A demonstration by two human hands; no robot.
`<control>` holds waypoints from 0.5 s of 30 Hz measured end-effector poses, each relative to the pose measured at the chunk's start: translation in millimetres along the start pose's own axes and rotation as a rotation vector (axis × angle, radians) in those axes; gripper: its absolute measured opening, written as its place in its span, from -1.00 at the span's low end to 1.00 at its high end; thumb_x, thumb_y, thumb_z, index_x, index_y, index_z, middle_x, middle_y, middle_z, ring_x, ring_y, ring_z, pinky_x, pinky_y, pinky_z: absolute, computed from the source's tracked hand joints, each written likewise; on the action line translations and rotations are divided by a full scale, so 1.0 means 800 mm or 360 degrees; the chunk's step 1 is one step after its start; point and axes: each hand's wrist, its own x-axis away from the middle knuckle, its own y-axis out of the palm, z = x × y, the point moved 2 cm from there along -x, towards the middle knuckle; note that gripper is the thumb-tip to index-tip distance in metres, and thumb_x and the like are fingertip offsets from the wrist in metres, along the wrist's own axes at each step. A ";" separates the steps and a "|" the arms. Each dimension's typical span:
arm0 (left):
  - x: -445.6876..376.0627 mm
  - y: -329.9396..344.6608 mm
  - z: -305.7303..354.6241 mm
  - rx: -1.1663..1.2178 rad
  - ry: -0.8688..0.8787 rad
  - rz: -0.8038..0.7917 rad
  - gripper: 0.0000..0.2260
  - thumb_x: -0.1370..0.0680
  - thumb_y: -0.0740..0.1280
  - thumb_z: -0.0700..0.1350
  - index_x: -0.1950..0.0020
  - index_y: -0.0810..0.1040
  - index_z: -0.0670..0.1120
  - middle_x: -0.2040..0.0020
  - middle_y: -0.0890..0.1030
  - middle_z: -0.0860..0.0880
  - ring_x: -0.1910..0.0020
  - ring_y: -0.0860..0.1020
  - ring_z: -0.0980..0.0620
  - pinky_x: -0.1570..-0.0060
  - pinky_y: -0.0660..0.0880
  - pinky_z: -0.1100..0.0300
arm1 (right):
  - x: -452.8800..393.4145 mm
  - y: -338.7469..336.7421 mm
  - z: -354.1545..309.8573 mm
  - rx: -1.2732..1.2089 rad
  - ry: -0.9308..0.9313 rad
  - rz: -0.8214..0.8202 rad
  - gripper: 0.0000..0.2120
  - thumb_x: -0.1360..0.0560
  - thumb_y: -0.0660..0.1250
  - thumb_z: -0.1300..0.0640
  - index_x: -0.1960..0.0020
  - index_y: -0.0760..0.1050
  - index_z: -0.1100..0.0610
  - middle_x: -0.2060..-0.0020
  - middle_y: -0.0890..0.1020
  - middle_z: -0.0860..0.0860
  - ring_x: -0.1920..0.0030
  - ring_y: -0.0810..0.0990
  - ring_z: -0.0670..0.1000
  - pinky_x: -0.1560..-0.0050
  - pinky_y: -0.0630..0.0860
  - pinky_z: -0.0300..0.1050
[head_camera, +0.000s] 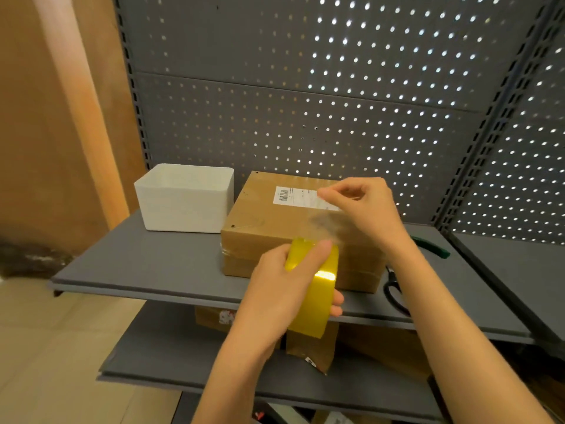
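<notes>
A brown cardboard box (263,218) with a white shipping label (290,195) lies on the grey shelf (146,261). My left hand (275,289) grips a yellowish roll of packing tape (318,289) in front of the box's near side. A clear strip of tape (330,223) runs from the roll up over the box top. My right hand (363,206) pinches the free end of that strip above the label.
A white open container (183,203) stands left of the box. Black-handled scissors (394,292) and a green tool (431,247) lie to the right on the shelf. Behind is a grey pegboard (305,87). Lower shelves hold brown parcels (312,350).
</notes>
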 end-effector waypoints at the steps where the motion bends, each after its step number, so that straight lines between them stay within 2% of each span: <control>1: 0.001 0.002 -0.001 0.0019 -0.0003 0.0006 -0.77 -0.51 0.30 0.04 -0.01 0.54 -0.10 0.34 0.67 -0.15 0.39 0.65 -0.04 0.37 0.60 0.18 | -0.003 0.002 0.006 -0.0003 0.0031 -0.0030 -0.97 -0.40 0.46 0.05 0.22 0.64 -0.03 0.28 0.67 -0.13 0.23 0.59 -0.23 0.17 0.45 -0.44; 7: -0.003 0.016 -0.005 0.0084 -0.0024 0.0052 -0.82 -0.52 0.29 0.01 -0.02 0.53 -0.06 0.24 0.70 -0.11 0.28 0.68 -0.01 0.26 0.61 0.17 | -0.016 0.009 0.024 0.0047 0.0107 -0.0171 -0.90 -0.40 0.46 0.07 0.18 0.67 0.11 0.28 0.66 -0.08 0.27 0.55 -0.19 0.25 0.42 -0.47; 15: -0.015 0.026 -0.010 0.0114 -0.0052 0.0064 -0.80 -0.53 0.29 -0.01 -0.07 0.54 -0.08 0.18 0.71 -0.10 0.21 0.69 -0.01 0.26 0.60 0.19 | -0.023 0.014 0.042 0.0136 0.0140 -0.0360 -0.86 -0.42 0.45 0.08 0.14 0.67 0.15 0.31 0.61 -0.12 0.29 0.49 -0.21 0.31 0.37 -0.52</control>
